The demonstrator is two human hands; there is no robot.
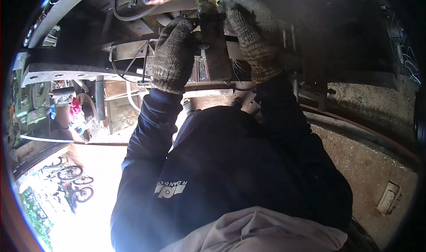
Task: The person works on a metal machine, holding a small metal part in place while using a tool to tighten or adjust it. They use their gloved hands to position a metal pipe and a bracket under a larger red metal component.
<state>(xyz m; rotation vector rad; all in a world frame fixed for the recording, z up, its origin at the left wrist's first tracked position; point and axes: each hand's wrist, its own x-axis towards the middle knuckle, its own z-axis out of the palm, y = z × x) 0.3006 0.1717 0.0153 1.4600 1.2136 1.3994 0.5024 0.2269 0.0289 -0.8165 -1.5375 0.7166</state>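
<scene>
Between our left hand (174, 54) and right hand (254, 36) lies the bar (217, 59); the left curls beside it, the right reaches along it, and we cannot tell what either pinches. A slipped hold could let it shift and nip us.

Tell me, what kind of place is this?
Probably a metal workshop. There's a long, grey, hole-punched metal bar, and the person's left hand and right hand wear grey knitted gloves either side of a dark, flat bar.
</scene>
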